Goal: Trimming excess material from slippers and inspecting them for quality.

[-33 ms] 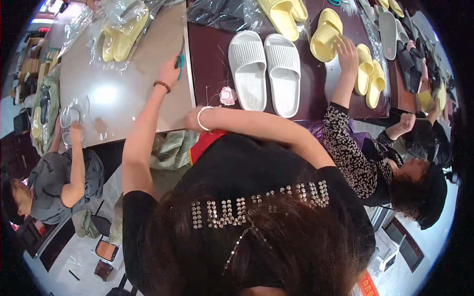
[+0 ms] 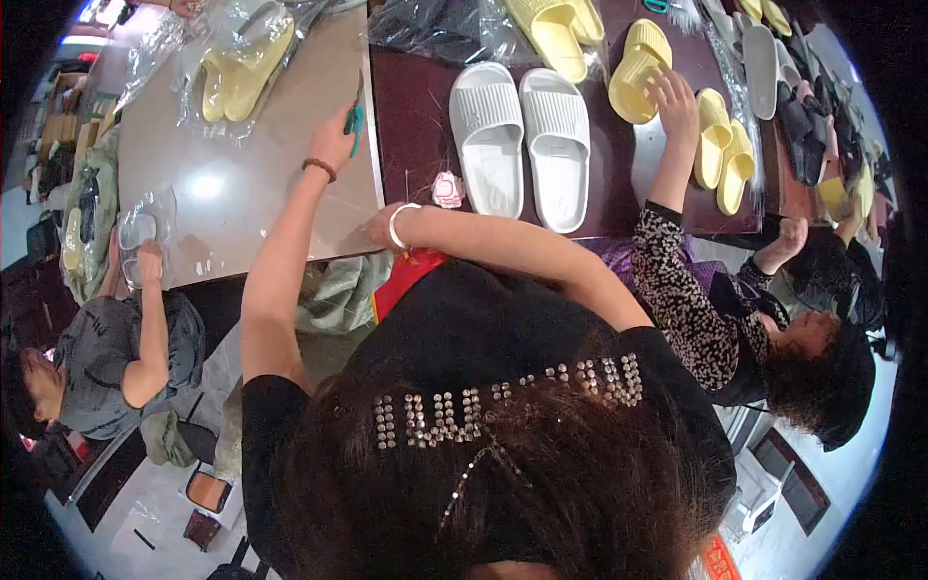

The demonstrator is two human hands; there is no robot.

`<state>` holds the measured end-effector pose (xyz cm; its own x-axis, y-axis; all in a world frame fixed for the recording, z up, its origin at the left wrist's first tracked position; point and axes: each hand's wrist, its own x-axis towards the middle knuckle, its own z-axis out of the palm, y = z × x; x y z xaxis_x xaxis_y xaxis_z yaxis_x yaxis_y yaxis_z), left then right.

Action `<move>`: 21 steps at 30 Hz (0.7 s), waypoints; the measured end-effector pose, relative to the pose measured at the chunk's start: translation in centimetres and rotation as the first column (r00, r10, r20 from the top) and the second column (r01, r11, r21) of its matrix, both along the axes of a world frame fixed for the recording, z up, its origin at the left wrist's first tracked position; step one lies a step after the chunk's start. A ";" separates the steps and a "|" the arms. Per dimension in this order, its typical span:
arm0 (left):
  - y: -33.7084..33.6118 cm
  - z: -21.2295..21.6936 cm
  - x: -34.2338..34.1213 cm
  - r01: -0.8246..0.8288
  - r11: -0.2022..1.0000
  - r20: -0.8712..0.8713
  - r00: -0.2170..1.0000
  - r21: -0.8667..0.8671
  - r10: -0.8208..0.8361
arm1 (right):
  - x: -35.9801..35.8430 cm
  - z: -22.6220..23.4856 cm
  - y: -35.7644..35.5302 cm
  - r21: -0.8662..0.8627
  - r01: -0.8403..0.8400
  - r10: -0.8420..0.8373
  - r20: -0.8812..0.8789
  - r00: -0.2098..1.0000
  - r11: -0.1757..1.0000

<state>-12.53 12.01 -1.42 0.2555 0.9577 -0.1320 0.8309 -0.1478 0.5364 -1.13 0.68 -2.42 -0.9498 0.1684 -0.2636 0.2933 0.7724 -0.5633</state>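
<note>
In my left hand [image 2: 332, 145] is a pair of scissors with teal handles [image 2: 356, 130]. My fingers close round the handles, and the dark blades point toward the far side, along the edge of the pale board [image 2: 261, 174]. My right hand [image 2: 383, 230] is at the near edge of the table with its fingers curled. What it may hold is hidden. A small crumpled white and pink piece [image 2: 448, 190] lies just right of it. Beyond that, two white slippers [image 2: 488, 145] lie side by side on the dark red tabletop [image 2: 416, 106].
A co-worker's hand [image 2: 672, 101] at the right touches a yellow slipper [image 2: 638, 68]; smaller yellow slippers [image 2: 725, 155] lie beside it. Bagged yellow slippers [image 2: 242, 72] lie at the far left. Another co-worker's hand [image 2: 150, 263] holds clear-wrapped pale slippers [image 2: 140, 232] at the left.
The view has shifted very slightly. Part of another person's hand shows at the top left edge. The right co-worker's hand has moved a little left on the yellow slipper.
</note>
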 end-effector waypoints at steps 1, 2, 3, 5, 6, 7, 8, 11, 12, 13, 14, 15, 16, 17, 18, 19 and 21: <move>0.4 0.2 0.2 0.024 1.000 -0.029 0.999 0.004 -0.024 | 0.0 -0.4 0.9 -0.007 -0.103 0.101 0.273 0.957 0.995; 0.6 0.3 0.5 0.030 1.000 -0.023 0.999 0.005 -0.030 | 0.7 -0.9 1.1 -0.006 -0.097 0.095 0.279 0.956 0.995; 0.6 -0.1 0.5 0.045 0.998 -0.017 0.999 0.049 -0.044 | 2.2 0.3 1.2 0.088 0.049 -0.070 0.256 0.964 0.995; 0.4 -0.5 1.2 0.084 0.987 -0.016 0.996 0.139 -0.082 | 4.7 1.2 0.6 0.179 0.195 -0.232 0.216 0.948 0.964; 0.3 -0.7 2.0 0.088 0.986 -0.003 0.996 0.143 -0.089 | 5.8 1.2 0.2 0.064 0.391 -0.387 -0.068 0.920 0.918; -0.1 -1.2 2.5 0.098 0.985 -0.059 0.994 0.143 -0.090 | 7.0 1.2 -0.2 -0.099 0.530 -0.530 -0.331 0.780 0.842; -0.8 -1.9 2.8 0.096 0.985 -0.116 0.990 0.140 -0.080 | 8.7 2.9 -0.5 -0.245 0.605 -0.652 -0.304 0.694 0.758; -2.3 -2.2 3.8 0.110 0.988 -0.231 0.969 0.112 -0.081 | 17.1 5.0 -1.3 -0.232 0.880 -0.904 -0.220 0.367 0.414; -2.8 -2.1 3.8 0.116 0.990 -0.301 0.950 0.085 -0.086 | 20.3 5.7 -0.8 -0.001 0.919 -0.885 -0.269 0.379 0.394; -2.8 -1.9 4.2 0.123 0.991 -0.367 0.926 0.060 -0.092 | 23.4 5.7 -0.4 0.165 0.932 -0.905 -0.234 0.356 0.324; -2.2 -1.5 4.7 0.121 0.991 -0.367 0.926 0.061 -0.090 | 26.2 5.7 -0.1 0.153 0.953 -0.925 -0.243 0.293 0.262; -1.0 -0.7 5.6 0.179 0.984 -0.337 0.927 0.015 -0.164 | 28.2 6.2 0.3 0.140 0.970 -0.941 -0.251 0.227 0.197; 0.4 0.2 6.7 0.238 0.971 -0.304 0.923 -0.028 -0.235 | 29.6 6.0 1.1 0.142 0.970 -0.940 -0.253 0.228 0.197; 1.6 0.8 8.0 0.299 0.952 -0.268 0.913 -0.070 -0.307 | 30.8 5.6 2.0 0.222 0.953 -0.923 -0.280 0.263 0.205; 2.9 1.1 10.2 0.380 0.924 -0.131 0.915 -0.049 -0.383 | 31.2 5.2 2.9 0.299 0.930 -0.903 -0.303 0.304 0.213; 3.6 1.3 12.9 0.454 0.891 0.005 0.891 -0.015 -0.454 | 31.0 4.5 3.6 0.297 0.930 -0.902 -0.305 0.306 0.216; 2.8 1.4 18.1 0.460 0.882 -0.010 0.886 -0.102 -0.463 | 30.1 2.7 4.9 0.463 0.834 -0.906 -0.135 0.400 0.299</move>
